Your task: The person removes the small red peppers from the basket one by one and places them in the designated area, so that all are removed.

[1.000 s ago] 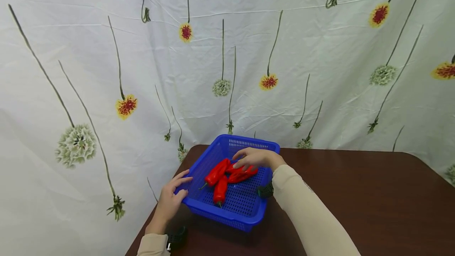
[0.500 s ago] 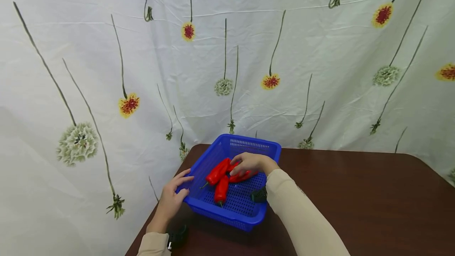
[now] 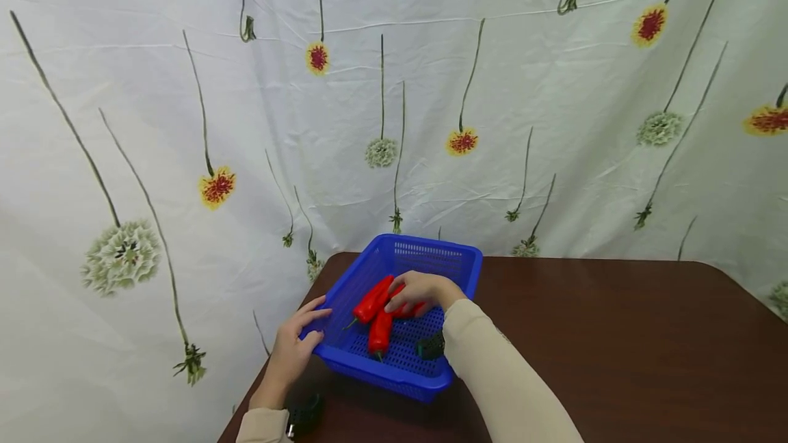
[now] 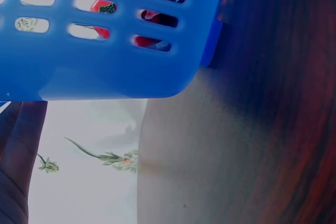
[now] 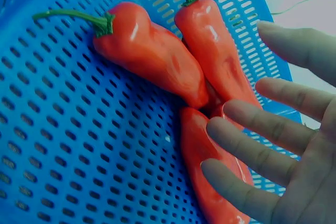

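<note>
A blue perforated plastic basket (image 3: pixel 384 373) holds several long red peppers (image 3: pixel 379 332) with green stems. My left hand (image 3: pixel 289 354) holds the basket's left rim near the front corner, fingers bent over the edge. In the left wrist view a finger (image 4: pixel 22 153) reaches the basket's edge (image 4: pixel 121 77). My right hand (image 3: pixel 423 289) is inside the basket, over the right-hand peppers. Its fingers are spread and nearly straight in the right wrist view, overlapping the lower pepper (image 5: pixel 210 153). Two more peppers lie beyond the fingertips, one pepper (image 5: pixel 152 51) slanting across the basket floor.
The basket stands at the left end of a dark brown table (image 3: pixel 591 347). A pale cloth (image 3: pixel 345 115) printed with flowers hangs behind and to the left. Dark wrist straps (image 3: pixel 431 346) sit by the sleeves; the right one is low in the basket.
My right hand has moved left and slightly toward me, lower over the peppers. The left hand stays at the rim. The peppers lie much as before.
</note>
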Demonstrator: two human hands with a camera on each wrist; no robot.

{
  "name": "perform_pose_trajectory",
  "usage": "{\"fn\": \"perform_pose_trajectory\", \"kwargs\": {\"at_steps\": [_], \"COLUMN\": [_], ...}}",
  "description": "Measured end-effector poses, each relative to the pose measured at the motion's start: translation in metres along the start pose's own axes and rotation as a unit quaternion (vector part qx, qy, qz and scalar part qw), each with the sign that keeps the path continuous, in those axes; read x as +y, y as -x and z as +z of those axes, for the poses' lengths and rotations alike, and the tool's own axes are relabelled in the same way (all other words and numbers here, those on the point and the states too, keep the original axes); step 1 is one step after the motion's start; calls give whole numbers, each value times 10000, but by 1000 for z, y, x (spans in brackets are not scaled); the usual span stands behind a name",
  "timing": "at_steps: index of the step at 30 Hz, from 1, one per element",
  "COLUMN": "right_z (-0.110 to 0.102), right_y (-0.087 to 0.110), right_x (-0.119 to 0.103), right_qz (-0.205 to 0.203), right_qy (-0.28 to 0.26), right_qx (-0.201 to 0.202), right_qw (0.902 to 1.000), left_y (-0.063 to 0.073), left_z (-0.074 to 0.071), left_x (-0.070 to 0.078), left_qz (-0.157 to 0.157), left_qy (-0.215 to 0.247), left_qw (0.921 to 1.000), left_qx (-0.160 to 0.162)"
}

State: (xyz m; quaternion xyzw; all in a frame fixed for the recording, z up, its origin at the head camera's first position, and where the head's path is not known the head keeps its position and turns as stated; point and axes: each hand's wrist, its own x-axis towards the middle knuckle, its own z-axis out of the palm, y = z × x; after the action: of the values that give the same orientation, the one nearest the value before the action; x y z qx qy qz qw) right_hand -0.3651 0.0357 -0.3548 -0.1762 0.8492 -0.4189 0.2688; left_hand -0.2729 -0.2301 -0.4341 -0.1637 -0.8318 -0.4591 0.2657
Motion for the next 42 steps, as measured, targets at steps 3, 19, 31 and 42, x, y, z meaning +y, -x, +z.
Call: {"fn": "perform_pose_trajectory", "kwargs": {"at_steps": [3, 19, 31, 42], "right_z": [4, 6, 14, 27], "right_y": [0, -5, -9, -14], "right_x": [0, 3, 1, 1], "right_qz": [73, 394, 483, 589], "right_qy": [-52, -176, -556, -885], "right_qx": [68, 201, 319, 695], "right_qw": [9999, 9989, 9968, 9919], "left_y": [1, -1, -1, -2], "left_z": [0, 3, 3, 2], "left_x": [2, 1, -1, 1], "left_qz": [-4, 61, 37, -126], "left_qy": [14, 27, -54, -121], "left_qw": [10000, 10000, 10000, 9998], "left_qx": [-10, -57, -8, 9]}}
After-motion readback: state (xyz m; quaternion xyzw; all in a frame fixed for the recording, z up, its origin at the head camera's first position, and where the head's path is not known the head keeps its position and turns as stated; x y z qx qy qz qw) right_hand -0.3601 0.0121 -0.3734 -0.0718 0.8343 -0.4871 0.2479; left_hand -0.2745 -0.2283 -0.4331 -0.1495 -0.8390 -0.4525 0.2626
